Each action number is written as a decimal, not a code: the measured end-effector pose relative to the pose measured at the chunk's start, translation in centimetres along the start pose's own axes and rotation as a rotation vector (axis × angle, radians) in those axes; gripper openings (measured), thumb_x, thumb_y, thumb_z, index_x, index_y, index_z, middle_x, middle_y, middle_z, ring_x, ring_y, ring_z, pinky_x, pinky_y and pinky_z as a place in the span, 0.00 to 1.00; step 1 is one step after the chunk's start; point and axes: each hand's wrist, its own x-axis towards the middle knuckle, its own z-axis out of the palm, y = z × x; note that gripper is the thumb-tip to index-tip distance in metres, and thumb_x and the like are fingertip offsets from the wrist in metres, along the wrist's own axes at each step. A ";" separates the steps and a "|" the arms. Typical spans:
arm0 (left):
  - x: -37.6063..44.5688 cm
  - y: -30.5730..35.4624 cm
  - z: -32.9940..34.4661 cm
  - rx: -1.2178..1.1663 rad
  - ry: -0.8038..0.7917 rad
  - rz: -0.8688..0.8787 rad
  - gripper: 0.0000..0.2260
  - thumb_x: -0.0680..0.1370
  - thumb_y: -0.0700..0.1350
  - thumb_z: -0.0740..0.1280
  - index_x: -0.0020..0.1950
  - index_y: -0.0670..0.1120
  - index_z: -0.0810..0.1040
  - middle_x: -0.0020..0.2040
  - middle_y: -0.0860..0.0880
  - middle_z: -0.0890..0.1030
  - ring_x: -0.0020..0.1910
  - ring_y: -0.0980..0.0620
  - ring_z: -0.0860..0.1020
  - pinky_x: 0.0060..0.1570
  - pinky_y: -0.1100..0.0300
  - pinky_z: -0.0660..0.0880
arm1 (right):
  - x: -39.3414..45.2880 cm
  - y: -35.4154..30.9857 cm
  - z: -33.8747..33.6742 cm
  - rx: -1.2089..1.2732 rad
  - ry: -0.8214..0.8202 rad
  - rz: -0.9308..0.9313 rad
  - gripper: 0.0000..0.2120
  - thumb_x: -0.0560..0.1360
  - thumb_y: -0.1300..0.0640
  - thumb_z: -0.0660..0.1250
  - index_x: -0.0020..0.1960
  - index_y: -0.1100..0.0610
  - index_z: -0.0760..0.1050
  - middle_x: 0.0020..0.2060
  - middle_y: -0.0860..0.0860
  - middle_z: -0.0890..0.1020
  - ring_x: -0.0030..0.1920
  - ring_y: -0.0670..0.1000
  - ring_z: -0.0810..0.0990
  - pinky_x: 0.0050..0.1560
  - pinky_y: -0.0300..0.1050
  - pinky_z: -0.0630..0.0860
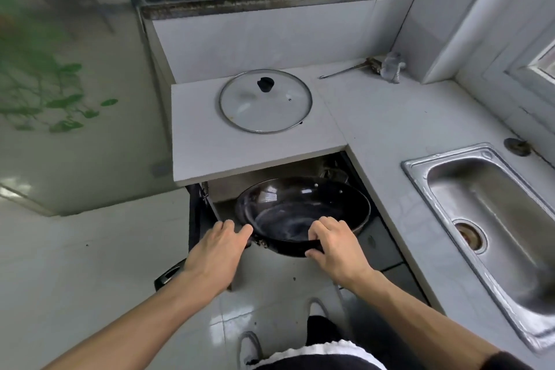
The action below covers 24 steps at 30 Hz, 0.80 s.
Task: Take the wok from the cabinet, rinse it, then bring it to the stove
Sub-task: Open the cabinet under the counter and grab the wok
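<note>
Left hand grips the black wok handle; right hand clamps its near rim, apparently just outside the cabinet. No legible markings.

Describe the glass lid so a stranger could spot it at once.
Start at the steel sink on the right and follow the white counter left to its raised slab. The glass lid lies flat there, directly above the wok. It alone is see-through, with a metal rim and black knob.
</note>
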 end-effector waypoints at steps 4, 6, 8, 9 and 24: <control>-1.1 -1.4 -0.8 0.036 0.055 0.113 0.23 0.70 0.28 0.59 0.58 0.50 0.64 0.50 0.48 0.69 0.49 0.48 0.69 0.41 0.57 0.65 | -1.8 -2.5 -0.5 -0.013 0.073 0.074 0.15 0.66 0.56 0.75 0.42 0.51 0.67 0.39 0.42 0.69 0.40 0.47 0.65 0.43 0.43 0.62; -1.4 -1.9 -1.2 0.043 0.087 0.164 0.22 0.70 0.29 0.59 0.57 0.51 0.64 0.49 0.48 0.69 0.48 0.49 0.69 0.41 0.58 0.67 | -2.6 -3.4 -1.1 -0.029 0.106 0.090 0.17 0.66 0.55 0.75 0.42 0.50 0.66 0.39 0.41 0.68 0.40 0.47 0.65 0.43 0.43 0.61; -1.5 -2.1 -1.8 0.044 0.107 0.207 0.22 0.71 0.30 0.62 0.57 0.51 0.64 0.48 0.49 0.69 0.48 0.50 0.69 0.41 0.59 0.69 | -3.1 -4.0 -1.9 -0.050 0.136 0.098 0.19 0.66 0.54 0.75 0.42 0.49 0.64 0.40 0.41 0.68 0.41 0.46 0.64 0.44 0.42 0.61; -1.4 -2.1 -2.2 0.041 0.110 0.222 0.22 0.71 0.31 0.63 0.57 0.52 0.63 0.48 0.49 0.68 0.48 0.50 0.69 0.42 0.59 0.69 | -3.3 -4.1 -2.3 -0.059 0.151 0.102 0.19 0.66 0.54 0.76 0.43 0.49 0.64 0.40 0.41 0.68 0.41 0.46 0.64 0.44 0.42 0.61; 6.0 4.5 -8.2 0.100 0.283 0.351 0.21 0.69 0.34 0.66 0.56 0.52 0.66 0.44 0.51 0.65 0.44 0.50 0.67 0.39 0.58 0.64 | -1.2 2.6 -9.8 -0.123 0.388 0.098 0.17 0.66 0.54 0.77 0.43 0.52 0.68 0.40 0.44 0.70 0.41 0.49 0.69 0.43 0.42 0.62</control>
